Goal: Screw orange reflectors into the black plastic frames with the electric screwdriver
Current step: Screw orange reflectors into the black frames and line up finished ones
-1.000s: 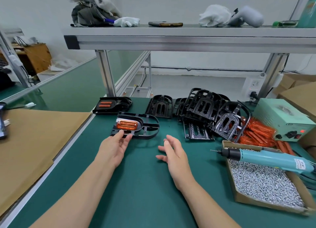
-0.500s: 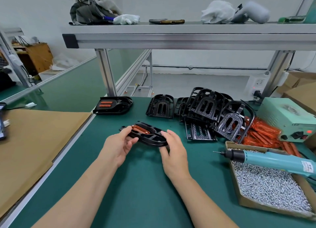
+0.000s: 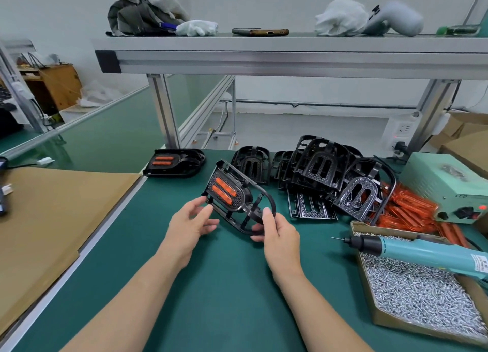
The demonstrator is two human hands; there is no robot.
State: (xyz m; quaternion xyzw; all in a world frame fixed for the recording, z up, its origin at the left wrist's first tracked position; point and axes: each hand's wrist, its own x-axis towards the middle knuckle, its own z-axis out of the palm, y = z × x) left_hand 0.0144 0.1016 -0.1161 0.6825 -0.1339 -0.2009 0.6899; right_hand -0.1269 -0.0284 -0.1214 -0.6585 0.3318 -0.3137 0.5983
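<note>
The black plastic lattice frame [image 3: 245,214], fitted with two orange oblong reflectors [image 3: 224,190], is held tilted between your hands. Your right hand [image 3: 277,233] pinches its curved rim. Your left hand [image 3: 190,225] is half open at the flat end, and its grip cannot be confirmed. Expect a light, stiff part: hold the rim, not the thin ribs. To the right of your right hand, the brown cardboard box [image 3: 380,229] holds loose silver screws [image 3: 422,299].

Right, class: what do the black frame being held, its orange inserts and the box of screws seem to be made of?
Black frame: probably moulded plastic, semi-gloss, with thin ribs and a stippled panel.
Orange inserts: translucent-looking plastic, glossy, catching highlights.
Box: brown cardboard, matt, with worn edges.
Screws: bright silvery metal, likely steel.
</note>
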